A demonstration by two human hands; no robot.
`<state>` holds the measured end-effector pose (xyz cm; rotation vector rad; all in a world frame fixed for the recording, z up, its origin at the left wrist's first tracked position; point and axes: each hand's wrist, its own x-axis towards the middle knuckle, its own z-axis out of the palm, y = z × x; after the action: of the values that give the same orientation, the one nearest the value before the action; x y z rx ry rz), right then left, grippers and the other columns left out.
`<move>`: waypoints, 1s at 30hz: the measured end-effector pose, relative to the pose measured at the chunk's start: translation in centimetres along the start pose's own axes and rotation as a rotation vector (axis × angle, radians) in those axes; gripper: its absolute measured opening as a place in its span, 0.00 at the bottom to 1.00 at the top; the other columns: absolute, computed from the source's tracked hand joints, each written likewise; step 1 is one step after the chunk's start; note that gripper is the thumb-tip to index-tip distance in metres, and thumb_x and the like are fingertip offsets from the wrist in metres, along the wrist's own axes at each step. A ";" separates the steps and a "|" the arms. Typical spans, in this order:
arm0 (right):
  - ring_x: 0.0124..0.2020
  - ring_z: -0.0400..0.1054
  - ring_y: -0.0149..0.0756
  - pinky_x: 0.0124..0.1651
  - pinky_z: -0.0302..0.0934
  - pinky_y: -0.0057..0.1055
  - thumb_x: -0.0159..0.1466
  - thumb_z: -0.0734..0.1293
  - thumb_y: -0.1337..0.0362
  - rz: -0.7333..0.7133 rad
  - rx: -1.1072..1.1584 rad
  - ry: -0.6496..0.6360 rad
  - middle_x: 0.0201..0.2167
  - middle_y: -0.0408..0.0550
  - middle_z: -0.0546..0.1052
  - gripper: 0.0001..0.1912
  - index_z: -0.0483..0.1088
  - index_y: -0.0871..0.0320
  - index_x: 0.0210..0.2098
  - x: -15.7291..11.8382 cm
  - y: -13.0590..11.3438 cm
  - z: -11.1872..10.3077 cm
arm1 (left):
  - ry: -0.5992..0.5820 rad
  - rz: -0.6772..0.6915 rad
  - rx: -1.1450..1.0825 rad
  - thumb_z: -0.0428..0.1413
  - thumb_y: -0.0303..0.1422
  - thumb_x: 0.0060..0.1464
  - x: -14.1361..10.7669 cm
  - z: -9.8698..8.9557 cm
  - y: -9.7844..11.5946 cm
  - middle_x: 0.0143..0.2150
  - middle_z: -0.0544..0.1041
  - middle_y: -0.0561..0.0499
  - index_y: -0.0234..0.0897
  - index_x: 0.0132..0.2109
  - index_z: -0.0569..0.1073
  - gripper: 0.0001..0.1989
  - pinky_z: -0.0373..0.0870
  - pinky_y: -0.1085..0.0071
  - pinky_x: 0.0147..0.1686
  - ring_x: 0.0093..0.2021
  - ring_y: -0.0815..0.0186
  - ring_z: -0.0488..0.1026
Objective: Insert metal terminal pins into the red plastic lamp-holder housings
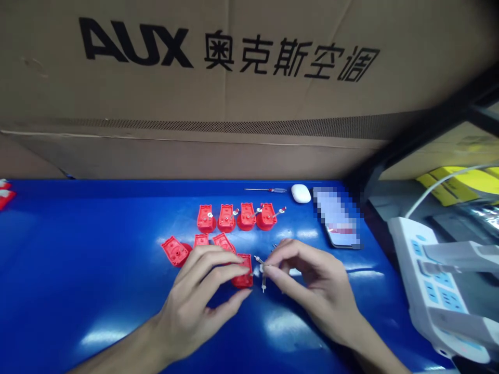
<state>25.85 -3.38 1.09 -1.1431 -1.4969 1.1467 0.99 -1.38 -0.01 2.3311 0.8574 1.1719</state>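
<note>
My left hand (pixel 208 293) is curved with its thumb apart from the fingers, over the near row of red plastic housings. Its fingertips overlap a red housing (pixel 242 280); I cannot tell whether they touch it. Close by on the right, the thumb and index finger of my right hand (pixel 312 280) are pinched together at a small pale rod-like part (pixel 264 283). Another thin rod-like part (pixel 258 259) shows beside those fingertips. Partly behind my left hand are more housings, including a tilted one (pixel 175 251) and one further right (pixel 223 242).
Behind, several red housings (pixel 226 218) with small rods stand in a row on the blue table (pixel 97 259). A screwdriver (pixel 273 190), white case (pixel 301 194) and phone (pixel 339 221) lie at the back. A white power strip (pixel 424 275) stands right; a large carton (pixel 195 98) rises behind.
</note>
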 end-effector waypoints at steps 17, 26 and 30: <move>0.32 0.71 0.34 0.32 0.64 0.29 0.71 0.77 0.54 0.298 0.157 -0.033 0.35 0.47 0.81 0.13 0.76 0.55 0.38 -0.3 0.1 1.1 | -0.023 -0.039 -0.100 0.64 0.24 0.68 0.1 1.5 -0.7 0.48 0.88 0.50 0.39 0.54 0.82 0.10 0.79 0.61 0.54 0.52 0.61 0.83; 0.31 0.69 0.34 0.35 0.64 0.32 0.73 0.71 0.65 -0.002 -0.086 -0.040 0.33 0.44 0.78 0.07 0.74 0.54 0.37 -0.3 0.1 1.1 | -0.031 -0.087 -0.107 0.65 0.25 0.68 0.1 1.4 -0.6 0.47 0.87 0.51 0.41 0.52 0.83 0.09 0.79 0.63 0.51 0.50 0.62 0.83; 0.30 0.66 0.34 0.37 0.63 0.34 0.70 0.70 0.74 -0.258 -0.247 -0.033 0.31 0.42 0.76 0.09 0.72 0.54 0.37 -0.4 -0.1 1.2 | -0.039 -0.039 -0.071 0.64 0.24 0.68 0.4 1.3 -0.6 0.46 0.88 0.51 0.39 0.52 0.82 0.09 0.78 0.63 0.52 0.51 0.62 0.83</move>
<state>24.70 -3.94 0.94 -1.0580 -1.7906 0.8248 2.02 -0.79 -0.85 2.2625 0.8304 1.1193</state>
